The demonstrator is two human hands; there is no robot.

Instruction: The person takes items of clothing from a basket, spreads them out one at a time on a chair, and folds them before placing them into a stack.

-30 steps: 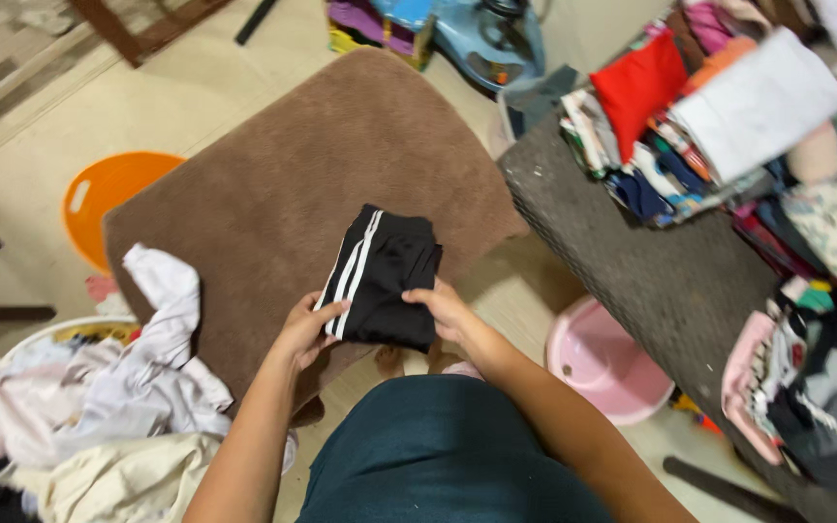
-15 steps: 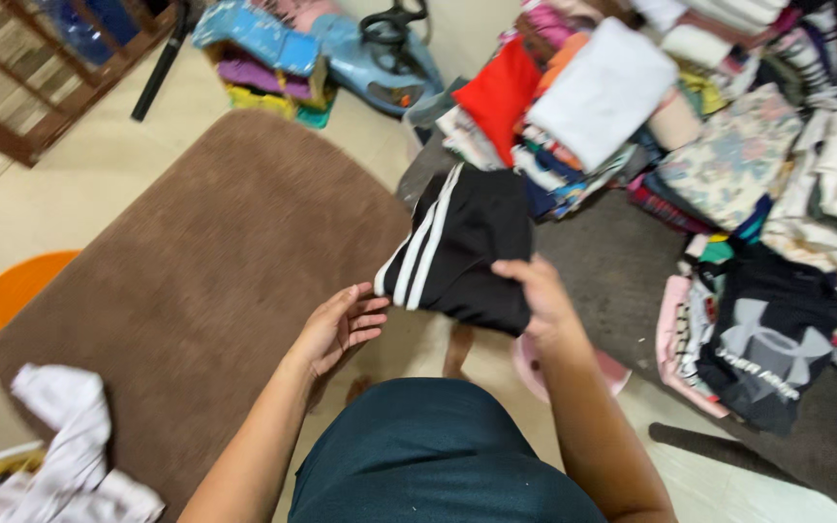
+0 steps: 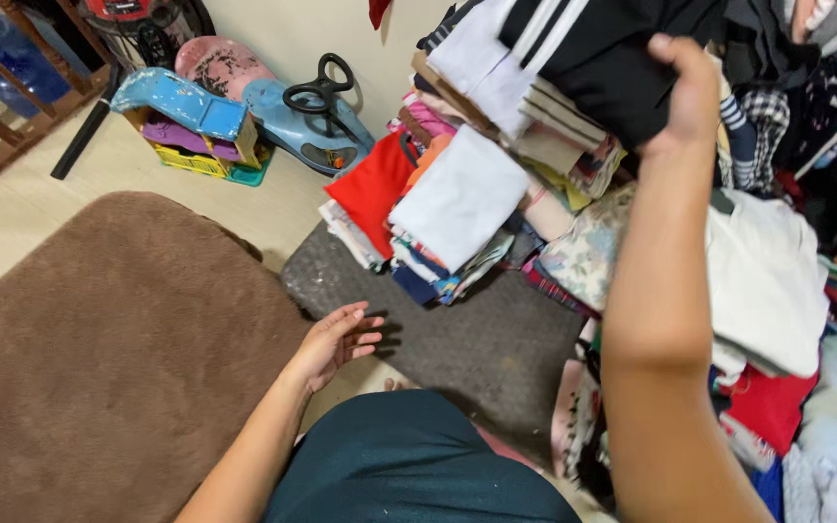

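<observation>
Folded black garment with white stripes (image 3: 603,48): lifted off the brown mat (image 3: 118,358) since a second ago, now held high in the closed right hand (image 3: 685,92) above the stacked clothes (image 3: 467,203), ready for stacking. Left hand (image 3: 336,339): open, empty, hovering beside the mat. Beyond it: blue ride-on toy (image 3: 307,121). Leaning stacks crowd the landing spot.

The right hand (image 3: 692,92) now lifts the folded black shorts (image 3: 603,48) to the frame's top, over the clothes stacks; the left hand (image 3: 333,341) is off them, open.
</observation>
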